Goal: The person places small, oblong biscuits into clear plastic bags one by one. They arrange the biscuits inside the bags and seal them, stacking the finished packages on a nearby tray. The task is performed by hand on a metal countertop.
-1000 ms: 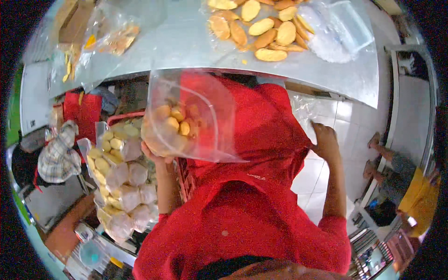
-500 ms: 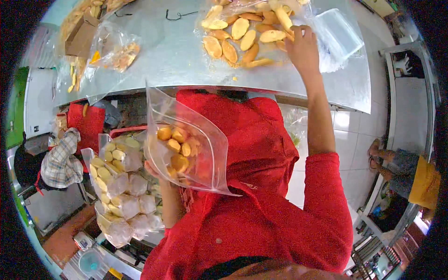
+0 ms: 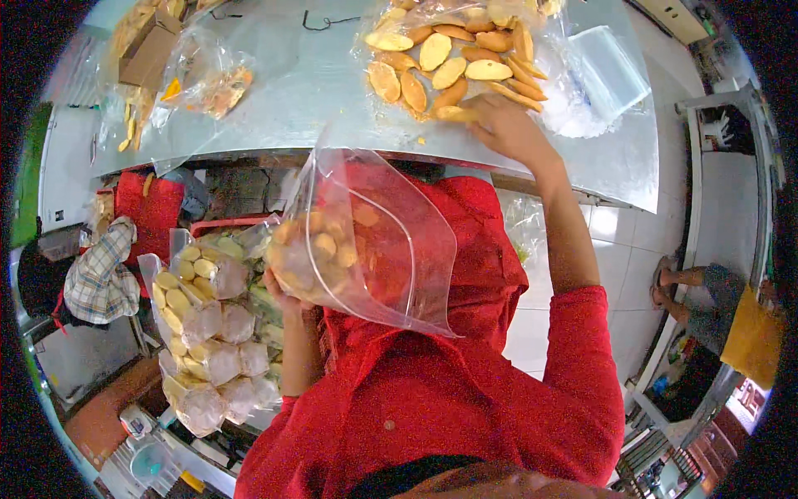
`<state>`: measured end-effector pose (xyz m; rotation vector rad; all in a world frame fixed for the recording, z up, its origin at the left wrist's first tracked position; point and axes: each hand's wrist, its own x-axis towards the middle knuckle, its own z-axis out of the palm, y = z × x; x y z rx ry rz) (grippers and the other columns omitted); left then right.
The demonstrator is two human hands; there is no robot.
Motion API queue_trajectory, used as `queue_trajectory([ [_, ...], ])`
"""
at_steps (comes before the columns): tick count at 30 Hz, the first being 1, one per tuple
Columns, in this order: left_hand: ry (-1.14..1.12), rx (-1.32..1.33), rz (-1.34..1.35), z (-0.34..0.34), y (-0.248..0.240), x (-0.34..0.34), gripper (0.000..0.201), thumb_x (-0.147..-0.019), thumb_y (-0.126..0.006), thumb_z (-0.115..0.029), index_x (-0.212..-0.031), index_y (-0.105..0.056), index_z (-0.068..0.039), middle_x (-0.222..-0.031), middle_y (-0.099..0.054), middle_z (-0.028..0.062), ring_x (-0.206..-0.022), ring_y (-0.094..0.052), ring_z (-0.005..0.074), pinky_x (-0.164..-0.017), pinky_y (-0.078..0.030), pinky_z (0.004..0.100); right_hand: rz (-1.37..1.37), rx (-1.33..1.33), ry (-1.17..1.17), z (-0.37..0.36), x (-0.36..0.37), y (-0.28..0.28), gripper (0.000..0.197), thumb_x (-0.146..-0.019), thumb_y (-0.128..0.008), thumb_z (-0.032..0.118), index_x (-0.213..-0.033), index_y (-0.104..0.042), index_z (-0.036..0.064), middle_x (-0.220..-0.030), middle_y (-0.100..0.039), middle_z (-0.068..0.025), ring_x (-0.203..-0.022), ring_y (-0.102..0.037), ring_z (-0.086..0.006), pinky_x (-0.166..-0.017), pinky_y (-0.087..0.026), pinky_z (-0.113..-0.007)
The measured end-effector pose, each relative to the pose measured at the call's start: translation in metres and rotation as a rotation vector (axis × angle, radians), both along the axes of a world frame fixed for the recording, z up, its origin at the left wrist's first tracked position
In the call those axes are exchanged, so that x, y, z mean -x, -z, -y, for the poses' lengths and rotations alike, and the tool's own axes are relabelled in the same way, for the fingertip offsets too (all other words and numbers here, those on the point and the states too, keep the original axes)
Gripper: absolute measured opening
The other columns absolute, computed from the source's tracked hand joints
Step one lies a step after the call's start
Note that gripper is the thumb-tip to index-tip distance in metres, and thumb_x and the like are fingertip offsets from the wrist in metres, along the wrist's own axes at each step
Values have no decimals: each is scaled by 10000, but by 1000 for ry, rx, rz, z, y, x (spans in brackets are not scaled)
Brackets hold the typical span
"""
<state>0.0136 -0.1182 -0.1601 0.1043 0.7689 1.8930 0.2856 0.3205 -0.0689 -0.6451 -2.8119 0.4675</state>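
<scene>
My left hand (image 3: 287, 291) is closed on the lower side of a clear plastic pouch (image 3: 411, 249), its mouth turned toward the right. Several golden pieces (image 3: 326, 247) lie at the bottom of the pouch. Over the table's near edge, my right hand (image 3: 511, 133) has its fingertips on an oval yellow slice (image 3: 455, 114), which looks like toasted bread. Beyond it, more oval slices (image 3: 449, 73), some pale and some browner, are spread on clear plastic sheeting. My right fingers partly hide the slice's end.
Flat clear bags (image 3: 611, 66) lie on the metal table (image 3: 291, 100), right of the slices. To the left are a cardboard box (image 3: 150, 51) and a crumpled plastic bag (image 3: 204, 79). Filled bags (image 3: 216, 333) are stacked beside my left arm. Another person's legs (image 3: 694, 287) show at right.
My right hand has moved nearer and left, from the right side of the slices to one at the near edge. The pouch has shifted right and turned, its pieces now lower left.
</scene>
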Motion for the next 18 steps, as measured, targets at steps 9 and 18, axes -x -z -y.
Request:
queue_trajectory([
  [9,-171,28,63,8,9,-2,746,-851,-482,-605,-1408,-393,-118,-1370,-485,116,-1204,-517,316,-980,-459,509,179,-86,-55,-95,72,9,321,-912,-558,277,-1139,-566,51,-1150,-561,-137,-1106,-527,-317,-921,-433,-410],
  [18,-182,182,-150,15,-22,-13,764,-833,-512,-613,-1399,-398,-112,-1343,-502,114,-1169,-537,322,-937,-486,501,248,240,51,-51,42,-20,507,-839,-660,297,-1251,-520,38,-1209,-540,-198,-1159,-501,-341,-985,-402,-428],
])
